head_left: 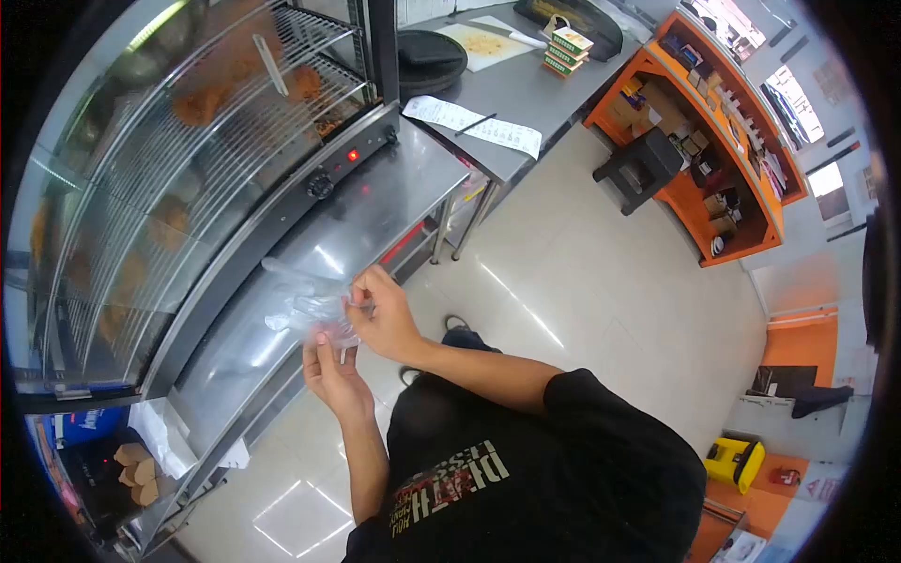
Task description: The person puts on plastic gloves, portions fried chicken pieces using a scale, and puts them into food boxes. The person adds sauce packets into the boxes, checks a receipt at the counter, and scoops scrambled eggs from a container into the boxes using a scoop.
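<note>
A thin, clear plastic glove (308, 305) is stretched between my two hands, its finger-like ends pointing left over the steel counter. My right hand (383, 317) pinches the glove's near edge, fingers curled in. Below it, my left hand (332, 377) has its thumb and fingers closed on the lower part of the same edge. Both hands are at the front edge of the steel counter (324, 249), before a glass-fronted heated display case (141, 235) with fried food on wire racks.
A knob and a lit red switch (353, 155) sit on the case's base. Farther back, a paper receipt strip (469, 124), a pen, a cutting board (483, 45) and stacked small boxes (567, 52) lie on another counter. A black stool (640, 169) stands by orange shelves (694, 122).
</note>
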### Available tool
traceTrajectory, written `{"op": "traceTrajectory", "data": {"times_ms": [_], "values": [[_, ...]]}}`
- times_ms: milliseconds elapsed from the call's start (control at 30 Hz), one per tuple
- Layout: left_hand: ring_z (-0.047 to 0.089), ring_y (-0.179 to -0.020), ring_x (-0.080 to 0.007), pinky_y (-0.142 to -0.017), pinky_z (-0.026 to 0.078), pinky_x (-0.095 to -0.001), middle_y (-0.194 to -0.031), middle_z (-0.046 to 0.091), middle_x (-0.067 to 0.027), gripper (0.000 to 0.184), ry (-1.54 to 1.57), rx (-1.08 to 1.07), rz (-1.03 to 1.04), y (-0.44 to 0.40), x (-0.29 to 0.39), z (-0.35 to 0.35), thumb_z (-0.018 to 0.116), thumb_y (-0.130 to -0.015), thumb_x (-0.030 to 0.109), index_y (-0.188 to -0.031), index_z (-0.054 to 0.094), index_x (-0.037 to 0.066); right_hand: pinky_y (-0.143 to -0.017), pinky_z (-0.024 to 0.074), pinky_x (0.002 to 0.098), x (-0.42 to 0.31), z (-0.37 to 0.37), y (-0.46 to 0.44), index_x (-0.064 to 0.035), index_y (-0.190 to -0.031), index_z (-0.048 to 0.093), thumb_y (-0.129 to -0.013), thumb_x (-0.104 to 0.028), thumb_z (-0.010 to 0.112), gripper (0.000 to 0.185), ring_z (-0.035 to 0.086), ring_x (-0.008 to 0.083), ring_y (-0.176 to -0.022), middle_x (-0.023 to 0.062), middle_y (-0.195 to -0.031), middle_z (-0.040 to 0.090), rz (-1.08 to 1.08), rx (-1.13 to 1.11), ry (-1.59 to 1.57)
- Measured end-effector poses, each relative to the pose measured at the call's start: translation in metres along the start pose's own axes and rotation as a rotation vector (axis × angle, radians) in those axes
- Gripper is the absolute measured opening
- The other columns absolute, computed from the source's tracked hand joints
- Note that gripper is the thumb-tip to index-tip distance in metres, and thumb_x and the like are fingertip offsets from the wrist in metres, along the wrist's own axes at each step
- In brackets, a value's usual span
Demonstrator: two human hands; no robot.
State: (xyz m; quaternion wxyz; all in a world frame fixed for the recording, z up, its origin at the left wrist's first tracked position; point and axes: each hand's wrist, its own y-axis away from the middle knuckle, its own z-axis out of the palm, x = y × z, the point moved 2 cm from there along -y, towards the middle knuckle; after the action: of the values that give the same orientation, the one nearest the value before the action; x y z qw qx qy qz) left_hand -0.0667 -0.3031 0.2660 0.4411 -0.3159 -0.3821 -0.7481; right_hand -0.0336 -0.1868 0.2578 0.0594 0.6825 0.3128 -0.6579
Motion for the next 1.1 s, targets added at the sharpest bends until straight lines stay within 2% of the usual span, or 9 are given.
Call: {"op": "traceTrajectory", "data": {"times_ms": [133,233,433,533,633,800,933,1000,1100], "values": [[0.065,-0.096,-0.0154,-0.085,0.053,-0.0325,-0.103,0.070,-0.0084,0.014,-0.095,0.100,-0.048,-0.012,-0.047,-0.022,0.069,-0.094,0.014,-0.103,0.067,0.003,-0.057,0.0487,0.0340,0.049,-0.016,-0.003,-0.0049,-0.084,0.056,-0.075,-0.003,0.071,0.018,0.059,0.0226,-0.062,0.0080,-0.080,0.056,-0.026,-0.069,-0.003],[0.065,-0.089,-0.0128,-0.079,0.052,-0.0286,-0.097,0.071,-0.0066,0.011,-0.124,0.174,-0.069,-0.011,-0.075,-0.007,0.071,-0.093,0.014,-0.098,0.068,0.005,-0.065,0.0508,0.0374,0.105,-0.032,-0.009,-0.0057,-0.089,0.058,-0.075,-0.008,0.074,0.022,0.061,0.0262,-0.071,0.0115,-0.087,0.059,0.220,-0.264,-0.175],[0.062,-0.078,-0.0098,-0.070,0.049,-0.0250,-0.086,0.068,-0.0037,0.011,-0.210,0.340,-0.029,-0.010,-0.149,0.050,0.074,-0.090,0.012,-0.090,0.063,0.007,-0.087,0.0486,0.0436,0.134,-0.124,-0.076,-0.0076,-0.101,0.064,-0.077,-0.022,0.080,0.033,0.060,0.0282,-0.100,0.0141,-0.099,0.063,-0.015,-0.357,0.224],[0.059,-0.072,-0.0081,-0.064,0.047,-0.0221,-0.081,0.065,-0.0012,0.015,-0.237,0.317,-0.088,-0.008,-0.190,0.102,0.075,-0.089,0.010,-0.087,0.061,0.008,-0.086,0.0495,0.0412,0.153,-0.172,-0.110,-0.0083,-0.107,0.065,-0.081,-0.024,0.079,0.033,0.061,0.0280,-0.102,0.0122,-0.104,0.064,-0.251,-0.648,-0.025],[0.057,-0.069,-0.0071,-0.060,0.046,-0.0215,-0.079,0.064,-0.0009,0.018,-0.121,0.280,-0.173,0.001,-0.214,0.165,0.076,-0.089,0.011,-0.084,0.059,0.009,-0.084,0.0506,0.0375,0.174,-0.207,-0.126,-0.0085,-0.109,0.066,-0.084,-0.024,0.077,0.031,0.063,0.0279,-0.100,0.0100,-0.107,0.066,0.641,-1.109,-0.236],[0.050,-0.060,-0.0046,-0.055,0.039,-0.0204,-0.070,0.058,0.0018,0.025,-0.463,0.159,-0.153,0.012,-0.236,0.167,0.071,-0.085,-0.005,-0.076,0.052,0.009,-0.071,0.0517,0.0320,0.215,-0.236,-0.149,-0.0020,-0.103,0.066,-0.088,-0.007,0.063,0.017,0.065,0.0187,-0.077,0.0099,-0.091,0.070,0.458,-0.947,-0.284],[0.051,-0.060,-0.0047,-0.056,0.037,-0.0199,-0.068,0.056,0.0015,0.019,-0.639,0.301,-0.028,0.019,-0.249,0.156,0.070,-0.085,-0.004,-0.082,0.054,0.007,-0.077,0.0529,0.0385,0.212,-0.246,-0.181,0.0001,-0.108,0.066,-0.085,-0.008,0.062,0.025,0.067,0.0328,-0.084,0.0177,-0.087,0.069,0.417,-1.134,0.183],[0.051,-0.061,-0.0051,-0.057,0.037,-0.0203,-0.070,0.058,0.0009,0.015,-0.684,0.368,-0.044,0.019,-0.247,0.175,0.070,-0.085,-0.002,-0.086,0.057,0.005,-0.079,0.0525,0.0397,0.165,-0.246,-0.192,0.0024,-0.111,0.064,-0.086,-0.009,0.061,0.027,0.068,0.0335,-0.086,0.0202,-0.090,0.068,0.051,-0.837,0.183],[0.054,-0.066,-0.0068,-0.060,0.042,-0.0223,-0.075,0.061,-0.0004,0.012,-0.684,0.326,-0.004,0.019,-0.253,0.186,0.068,-0.089,0.006,-0.097,0.061,0.000,-0.079,0.0521,0.0381,0.121,-0.251,-0.177,-0.0055,-0.098,0.066,-0.085,-0.012,0.070,0.015,0.063,0.0296,-0.092,0.0111,-0.096,0.064,-0.190,-0.807,-0.120]]}}
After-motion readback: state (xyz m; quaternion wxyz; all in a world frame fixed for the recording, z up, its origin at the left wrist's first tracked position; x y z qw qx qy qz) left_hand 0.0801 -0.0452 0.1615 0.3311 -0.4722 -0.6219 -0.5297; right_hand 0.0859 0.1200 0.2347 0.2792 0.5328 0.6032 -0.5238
